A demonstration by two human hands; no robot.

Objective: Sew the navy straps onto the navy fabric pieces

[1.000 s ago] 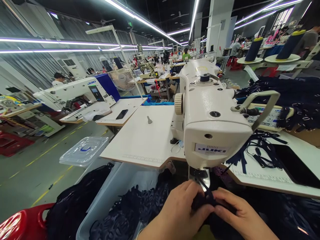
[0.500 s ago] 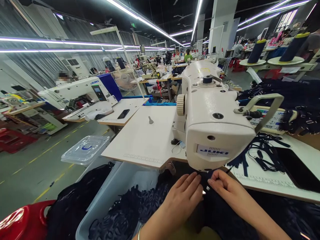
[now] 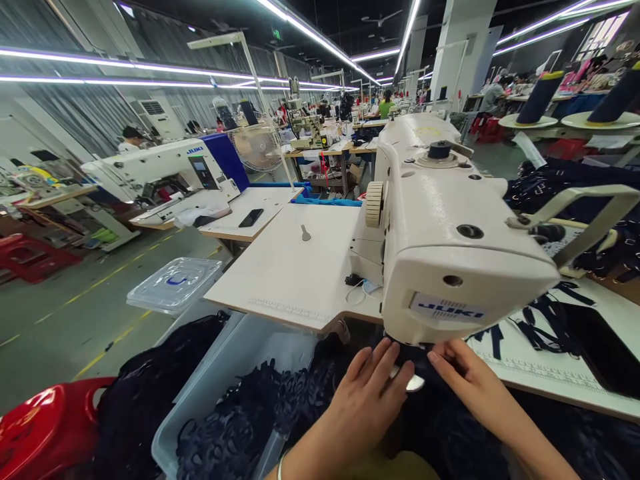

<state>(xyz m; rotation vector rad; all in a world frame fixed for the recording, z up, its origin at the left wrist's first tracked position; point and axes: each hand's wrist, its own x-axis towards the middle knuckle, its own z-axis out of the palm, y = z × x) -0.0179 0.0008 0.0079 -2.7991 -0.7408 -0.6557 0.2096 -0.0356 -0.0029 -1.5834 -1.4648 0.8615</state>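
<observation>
The white JUKI sewing machine point(image 3: 470, 267) fills the right middle of the view, its front end over my hands. My left hand point(image 3: 367, 397) lies below it with fingers stretched and slightly apart, fingertips at dark navy fabric point(image 3: 420, 413) under the machine head. A shiny whitish patch point(image 3: 415, 382) shows beside its fingers; I cannot make out what it is. My right hand point(image 3: 470, 380) is just right of it, thumb and fingers pinched on the navy fabric close under the head. The needle area is hidden by the head and hands.
A pale blue bin point(image 3: 170, 427) of small navy loops stands lower left, by a red stool point(image 3: 55, 420). The white table point(image 3: 280, 267) carries a small metal piece point(image 3: 305, 233). Navy straps point(image 3: 545, 327) and a black phone point(image 3: 600, 347) lie on the right side.
The view has shifted, so the machine appears larger and farther right. My left fingers have spread a little. My right hand has moved slightly right, and the whitish patch shows larger.
</observation>
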